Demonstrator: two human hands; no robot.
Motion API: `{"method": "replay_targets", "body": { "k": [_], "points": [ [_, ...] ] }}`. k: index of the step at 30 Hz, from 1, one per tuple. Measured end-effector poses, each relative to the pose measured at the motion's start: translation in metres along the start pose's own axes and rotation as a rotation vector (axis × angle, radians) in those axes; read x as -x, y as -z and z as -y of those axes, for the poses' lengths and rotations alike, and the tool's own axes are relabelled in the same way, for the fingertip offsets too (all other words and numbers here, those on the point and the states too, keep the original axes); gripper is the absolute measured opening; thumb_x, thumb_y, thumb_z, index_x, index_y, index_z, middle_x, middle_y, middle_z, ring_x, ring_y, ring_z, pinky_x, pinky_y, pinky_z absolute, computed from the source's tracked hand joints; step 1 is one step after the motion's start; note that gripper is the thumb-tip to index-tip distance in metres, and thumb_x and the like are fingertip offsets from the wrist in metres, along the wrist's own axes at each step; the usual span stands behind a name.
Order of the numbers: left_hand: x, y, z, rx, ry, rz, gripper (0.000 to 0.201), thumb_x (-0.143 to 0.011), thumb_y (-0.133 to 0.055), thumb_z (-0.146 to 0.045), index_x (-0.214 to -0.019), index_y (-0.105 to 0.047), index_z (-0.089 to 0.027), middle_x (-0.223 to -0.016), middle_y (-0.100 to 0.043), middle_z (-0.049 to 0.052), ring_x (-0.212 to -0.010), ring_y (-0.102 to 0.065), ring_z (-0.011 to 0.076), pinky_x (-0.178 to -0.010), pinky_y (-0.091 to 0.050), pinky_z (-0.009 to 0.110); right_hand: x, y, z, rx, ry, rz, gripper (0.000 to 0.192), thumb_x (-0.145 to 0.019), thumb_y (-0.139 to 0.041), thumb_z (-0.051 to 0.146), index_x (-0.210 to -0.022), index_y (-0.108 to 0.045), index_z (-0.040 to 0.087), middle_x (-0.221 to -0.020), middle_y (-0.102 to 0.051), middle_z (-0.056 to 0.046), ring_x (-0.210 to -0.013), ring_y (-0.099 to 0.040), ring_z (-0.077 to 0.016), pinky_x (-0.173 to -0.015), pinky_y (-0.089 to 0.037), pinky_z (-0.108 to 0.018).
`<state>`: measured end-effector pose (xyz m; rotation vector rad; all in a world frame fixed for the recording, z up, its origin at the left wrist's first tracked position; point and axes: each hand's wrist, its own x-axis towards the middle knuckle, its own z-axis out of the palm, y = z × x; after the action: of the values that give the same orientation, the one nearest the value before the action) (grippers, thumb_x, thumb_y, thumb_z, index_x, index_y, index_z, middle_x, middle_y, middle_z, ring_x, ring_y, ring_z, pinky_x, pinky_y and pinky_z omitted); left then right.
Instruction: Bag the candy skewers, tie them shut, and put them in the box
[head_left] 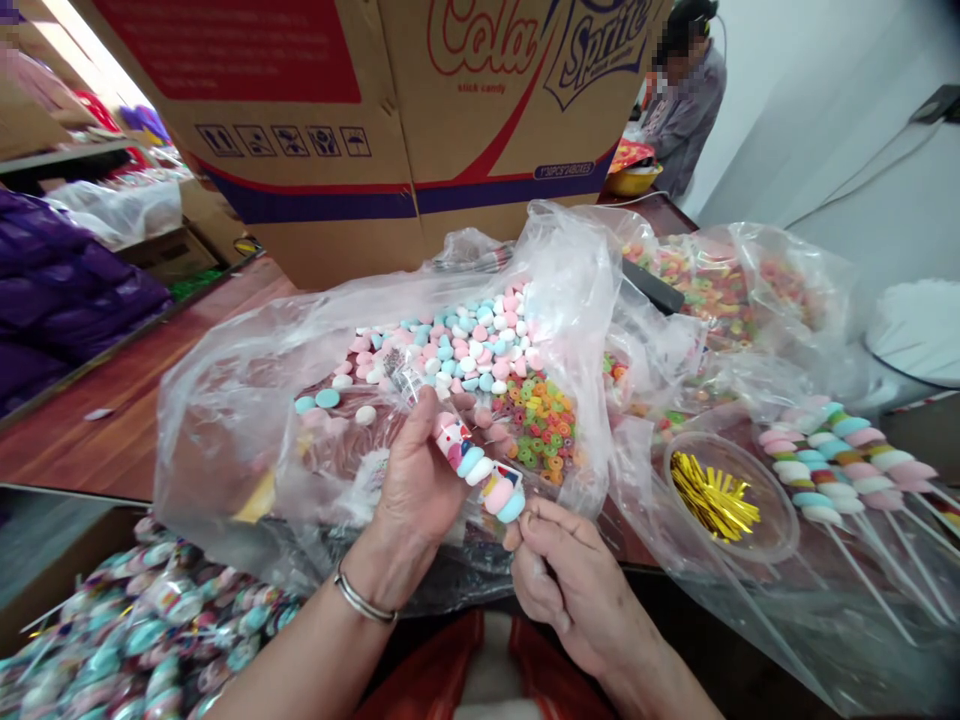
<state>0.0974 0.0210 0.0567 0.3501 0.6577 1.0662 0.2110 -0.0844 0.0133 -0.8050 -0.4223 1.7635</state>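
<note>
A marshmallow skewer in pink, white and blue lies between my hands, in a clear printed wrapper. My left hand is closed around its upper end, where the crumpled wrapper top sticks out past the thumb. Below the blue end piece, the fingers of my right hand pinch together at the skewer's lower end; the stick itself is hidden in them. Just beyond, loose marshmallows and ring-shaped gummies lie on an open clear plastic bag.
On the right stand a round tub of gold twist ties and several unwrapped marshmallow skewers. Lower left, a box holds many wrapped skewers. A large carton blocks the back; a person works behind it.
</note>
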Motion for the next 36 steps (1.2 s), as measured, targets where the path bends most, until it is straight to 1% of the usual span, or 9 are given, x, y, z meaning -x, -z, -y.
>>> {"method": "replay_targets", "body": {
  "k": [5,12,15,18,20,23,26,30,36],
  "points": [
    [0.002,-0.007,0.004,0.054,0.045,-0.032,0.041,-0.098,-0.04,-0.043,-0.078,-0.061,-0.014,-0.061,-0.058,0.002,-0.056,-0.062,0.0166,-0.058,-0.057,0.031,0.004,-0.001,-0.011,0.126,0.071,-0.04,0.026,-0.095,-0.052,0.038,-0.082,-0.058,0.016,-0.039,-0.041,0.01,-0.032,-0.023,-0.0031,-0.036,-0.018,-0.016],
    [0.005,-0.005,0.012,0.014,0.146,-0.05,0.036,-0.097,-0.046,-0.043,-0.076,-0.059,-0.015,-0.058,-0.057,0.0,-0.051,-0.06,0.0143,-0.056,-0.056,0.028,0.008,-0.009,-0.013,0.557,0.067,0.008,0.027,-0.099,-0.039,0.039,-0.087,-0.052,0.018,-0.049,-0.051,0.007,-0.04,-0.038,-0.0064,-0.041,-0.029,-0.017],
    [0.009,-0.002,0.014,-0.007,0.187,-0.058,0.036,-0.096,-0.048,-0.044,-0.077,-0.058,-0.016,-0.058,-0.056,-0.001,-0.05,-0.059,0.0136,-0.052,-0.054,0.026,0.014,-0.01,-0.002,0.829,0.137,0.092,0.023,-0.099,-0.041,0.034,-0.082,-0.047,0.02,-0.056,-0.05,0.006,-0.048,-0.043,-0.0073,-0.05,-0.035,-0.019],
    [0.015,0.0,0.015,-0.049,0.234,-0.096,0.036,-0.095,-0.048,-0.045,-0.076,-0.057,-0.016,-0.055,-0.056,-0.001,-0.046,-0.058,0.0139,-0.049,-0.053,0.026,0.023,-0.006,0.018,1.119,0.209,0.225,0.022,-0.096,-0.048,0.029,-0.076,-0.047,0.021,-0.057,-0.046,0.007,-0.051,-0.041,-0.0069,-0.053,-0.033,-0.02],
    [0.019,0.003,0.017,-0.109,0.287,-0.122,0.037,-0.096,-0.046,-0.045,-0.075,-0.058,-0.016,-0.054,-0.057,0.0,-0.045,-0.057,0.0149,-0.047,-0.052,0.027,0.027,-0.002,0.033,1.207,0.299,0.201,0.019,-0.096,-0.049,0.028,-0.079,-0.051,0.021,-0.061,-0.048,0.007,-0.052,-0.042,-0.0068,-0.053,-0.033,-0.02],
    [0.023,0.008,0.022,-0.192,0.379,-0.095,0.043,-0.097,-0.041,-0.048,-0.075,-0.06,-0.016,-0.053,-0.059,0.003,-0.041,-0.057,0.0172,-0.042,-0.051,0.03,0.024,0.002,0.049,1.29,0.6,0.071,0.008,-0.095,-0.05,0.019,-0.091,-0.057,0.02,-0.076,-0.061,0.003,-0.066,-0.053,-0.0085,-0.064,-0.04,-0.02],
    [0.024,0.011,0.027,-0.236,0.422,-0.051,0.045,-0.095,-0.042,-0.053,-0.077,-0.061,-0.016,-0.052,-0.061,0.004,-0.039,-0.058,0.0196,-0.039,-0.051,0.032,0.015,0.002,0.056,1.463,0.848,0.067,0.014,-0.094,-0.049,0.011,-0.094,-0.061,0.018,-0.085,-0.064,-0.002,-0.079,-0.057,-0.0133,-0.079,-0.044,-0.027],
    [0.024,0.006,0.029,-0.318,0.432,-0.066,0.044,-0.093,-0.043,-0.054,-0.078,-0.062,-0.017,-0.046,-0.059,0.004,-0.035,-0.057,0.0206,-0.035,-0.048,0.031,0.004,-0.002,0.058,1.68,0.937,0.083,0.019,-0.094,-0.048,0.011,-0.094,-0.066,0.013,-0.087,-0.064,-0.008,-0.083,-0.056,-0.0193,-0.08,-0.046,-0.035],
    [0.026,0.001,0.028,-0.397,0.379,-0.06,0.046,-0.089,-0.05,-0.055,-0.067,-0.06,-0.016,-0.044,-0.059,0.005,-0.034,-0.057,0.0201,-0.035,-0.048,0.03,-0.003,-0.006,0.06,1.848,0.99,0.091,0.027,-0.097,-0.045,0.015,-0.085,-0.069,0.009,-0.078,-0.064,-0.01,-0.077,-0.054,-0.0203,-0.074,-0.046,-0.036]
  ]
}}
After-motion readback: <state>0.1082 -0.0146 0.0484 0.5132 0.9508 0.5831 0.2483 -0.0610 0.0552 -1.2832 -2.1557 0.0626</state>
